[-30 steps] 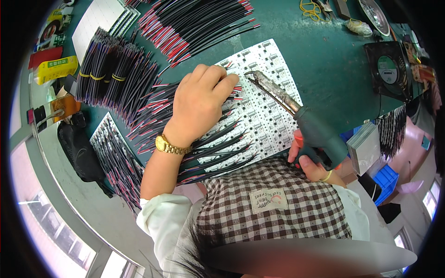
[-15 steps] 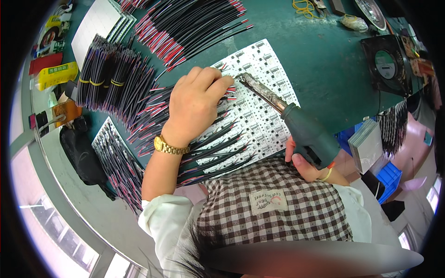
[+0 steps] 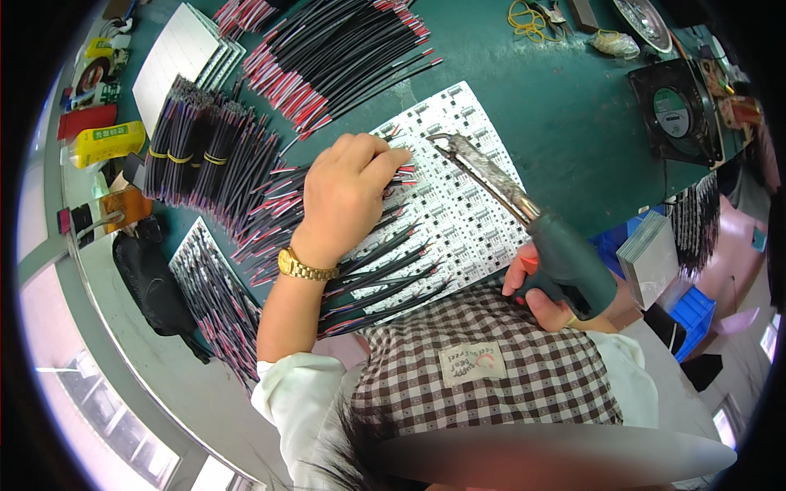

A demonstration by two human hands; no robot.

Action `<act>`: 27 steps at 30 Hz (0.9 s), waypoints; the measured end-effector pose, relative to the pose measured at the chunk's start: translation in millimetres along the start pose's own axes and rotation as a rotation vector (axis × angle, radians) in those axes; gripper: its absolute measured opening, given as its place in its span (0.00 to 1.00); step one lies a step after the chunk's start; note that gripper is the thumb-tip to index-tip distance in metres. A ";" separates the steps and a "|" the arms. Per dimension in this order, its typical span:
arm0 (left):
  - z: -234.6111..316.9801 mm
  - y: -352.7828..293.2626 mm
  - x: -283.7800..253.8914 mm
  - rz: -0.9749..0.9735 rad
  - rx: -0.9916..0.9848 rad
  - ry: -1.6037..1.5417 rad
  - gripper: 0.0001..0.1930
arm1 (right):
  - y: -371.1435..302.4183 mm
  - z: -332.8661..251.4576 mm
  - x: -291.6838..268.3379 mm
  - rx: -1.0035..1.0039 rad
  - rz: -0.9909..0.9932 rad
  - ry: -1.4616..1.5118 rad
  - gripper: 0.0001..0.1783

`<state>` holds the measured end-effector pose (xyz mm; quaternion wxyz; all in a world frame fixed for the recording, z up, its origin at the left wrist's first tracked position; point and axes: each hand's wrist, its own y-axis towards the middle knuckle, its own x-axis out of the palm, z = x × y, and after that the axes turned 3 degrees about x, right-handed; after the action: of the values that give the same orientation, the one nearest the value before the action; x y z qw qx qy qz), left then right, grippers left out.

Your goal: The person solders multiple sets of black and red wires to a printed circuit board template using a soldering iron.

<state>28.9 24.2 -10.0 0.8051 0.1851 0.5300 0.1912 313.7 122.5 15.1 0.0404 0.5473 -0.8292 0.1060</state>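
Note:
My right hand [image 3: 536, 293] is wrapped round the handle of a dark green soldering gun [image 3: 573, 262]. The gun's metal barrel slants up and left, its tip above a white circuit board sheet [image 3: 479, 184] printed with many small dark parts. Just left of that tip, my left hand [image 3: 348, 184] is closed in a pinch over the sheet. Its fingers appear to hold a black-sheathed cable, mostly hidden under the palm. Red and white stripped ends show beside the fingertips. Several black cables [image 3: 393, 274] lie in a row across the sheet's left and near part.
Rubber-banded cable bundles [image 3: 188, 159] stand at the left, and a spread of loose cables [image 3: 336, 65] lies at the back. Stacked white sheets [image 3: 176, 61] are at the back left. A second cable-covered board [image 3: 217, 303] lies near left. A black fan [image 3: 671, 114] stands at the right.
The soldering gun's tip has shifted slightly right, away from my left fingers, and its body has moved right and down. My left hand stays pinched in nearly the same place over the sheet.

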 end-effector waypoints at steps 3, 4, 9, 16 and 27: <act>-0.1 -1.4 -0.7 0.006 0.005 0.001 0.12 | 3.3 -0.4 -1.0 -0.042 -0.057 -0.109 0.27; -0.5 -0.2 0.8 0.011 0.018 0.002 0.12 | 1.1 -0.5 0.0 -0.014 -0.013 -0.047 0.26; 0.1 -0.3 -1.7 -0.010 0.024 0.020 0.12 | -6.0 3.0 2.6 0.084 0.078 0.085 0.24; -3.2 1.5 0.6 -0.006 0.073 0.016 0.11 | -4.6 4.0 -0.2 0.137 0.071 -0.167 0.39; -4.5 0.6 -1.6 -0.032 0.065 0.009 0.11 | 1.8 4.5 2.5 0.081 0.061 -0.095 0.14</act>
<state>24.1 24.3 -10.1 0.7992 0.2018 0.5425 0.1618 311.3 120.0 11.0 -0.0242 0.5272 -0.8416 0.1145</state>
